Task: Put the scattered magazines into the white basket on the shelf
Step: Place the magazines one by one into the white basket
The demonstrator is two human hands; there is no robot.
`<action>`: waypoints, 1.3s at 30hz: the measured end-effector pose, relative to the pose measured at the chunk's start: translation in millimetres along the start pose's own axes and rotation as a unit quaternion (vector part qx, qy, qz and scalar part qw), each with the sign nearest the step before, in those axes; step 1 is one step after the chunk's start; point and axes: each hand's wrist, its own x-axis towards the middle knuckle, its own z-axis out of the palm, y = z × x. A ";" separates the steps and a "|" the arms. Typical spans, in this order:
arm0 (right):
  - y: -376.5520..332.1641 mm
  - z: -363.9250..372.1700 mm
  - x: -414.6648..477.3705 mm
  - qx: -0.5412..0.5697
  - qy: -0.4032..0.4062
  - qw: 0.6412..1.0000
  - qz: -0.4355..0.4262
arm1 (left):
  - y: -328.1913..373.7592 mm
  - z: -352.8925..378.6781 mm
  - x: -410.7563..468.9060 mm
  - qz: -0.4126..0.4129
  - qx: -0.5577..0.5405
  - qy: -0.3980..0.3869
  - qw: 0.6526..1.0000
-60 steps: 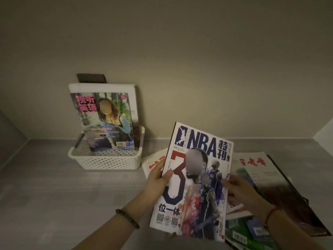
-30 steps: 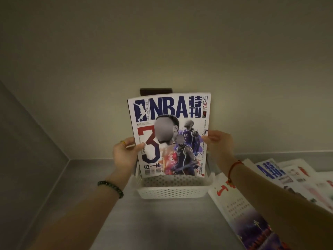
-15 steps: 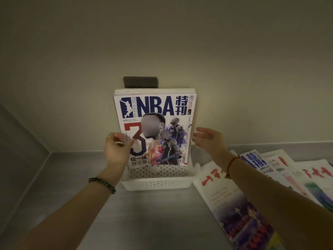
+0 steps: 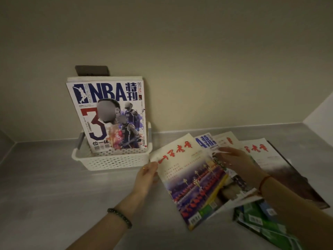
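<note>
The white basket stands against the back wall of the shelf. An NBA magazine stands upright in it, in front of other magazines. To its right, a magazine with a red title and a night-scene cover is tilted a little off the pile. My left hand grips its left edge. My right hand holds its upper right edge. Under and beside it lie a second NBA magazine, another red-titled one, a dark one and green ones.
The grey shelf floor stretches bare to the left of my left arm. A dark plate sits on the back wall above the basket. Side walls close the shelf at far left and far right.
Both hands let go of the NBA magazine, which now stands in the basket. They moved down and right and took hold of the red-titled magazine on the pile.
</note>
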 end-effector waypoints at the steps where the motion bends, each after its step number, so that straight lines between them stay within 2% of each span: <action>1: 8.5 -4.3 -1.6 -0.012 -0.009 1.000 0.006 | -9.8 7.5 -1.1 -0.018 -0.005 0.007 1.000; 4: 33.6 -13.3 -1.5 -0.116 -0.031 0.993 -0.003 | -29.6 28.2 -7.5 -0.064 -0.005 0.035 0.997; 7: 57.9 -12.9 -2.0 -0.165 -0.071 0.984 -0.012 | -40.6 46.4 -11.4 -0.083 -0.064 0.049 0.993; 9: 75.9 -6.8 -2.5 -0.247 -0.104 0.963 -0.021 | -45.1 55.6 -13.5 -0.081 -0.075 0.073 0.991; 11: 93.2 -0.1 -2.5 -0.352 -0.102 0.929 -0.057 | -47.3 59.0 -16.7 -0.081 -0.054 0.095 0.991; 15: 111.6 3.0 -6.7 -0.453 -0.092 0.882 -0.090 | -46.3 58.4 -18.5 -0.120 -0.092 0.034 0.988; 17: 116.9 1.3 -8.5 -0.477 -0.096 0.868 -0.093 | -43.6 67.4 -18.3 -0.105 -0.064 0.023 0.992; 19: 117.7 -1.5 -11.2 -0.466 -0.098 0.874 -0.095 | -38.1 78.4 -17.7 -0.069 -0.010 0.037 0.997; 20: 115.6 -3.6 -12.4 -0.436 -0.094 0.890 -0.099 | -35.3 81.9 -18.5 -0.050 0.006 0.040 0.998; 23: 99.5 -11.3 -13.2 -0.234 -0.070 0.967 -0.075 | -25.6 84.0 -20.8 -0.013 0.021 0.041 0.999; 25: 82.9 -15.1 -10.9 -0.099 -0.070 0.991 -0.061 | -18.0 82.0 -22.0 0.018 0.024 0.034 0.999; 29: 40.7 -14.6 3.2 -0.074 -0.018 0.990 -0.117 | 13.6 68.2 -30.3 0.082 0.015 -0.007 0.997; 33: -16.6 0.1 15.1 -0.038 -0.013 0.989 -0.142 | 58.9 28.4 -32.4 0.149 0.008 -0.016 0.989; 36: -67.3 26.3 17.8 -0.050 -0.015 0.978 -0.201 | 98.9 -12.2 -30.5 0.177 0.021 0.021 0.984; 39: -114.8 64.4 15.9 -0.026 -0.030 0.970 -0.241 | 138.4 -54.7 -22.3 0.208 0.056 0.108 0.970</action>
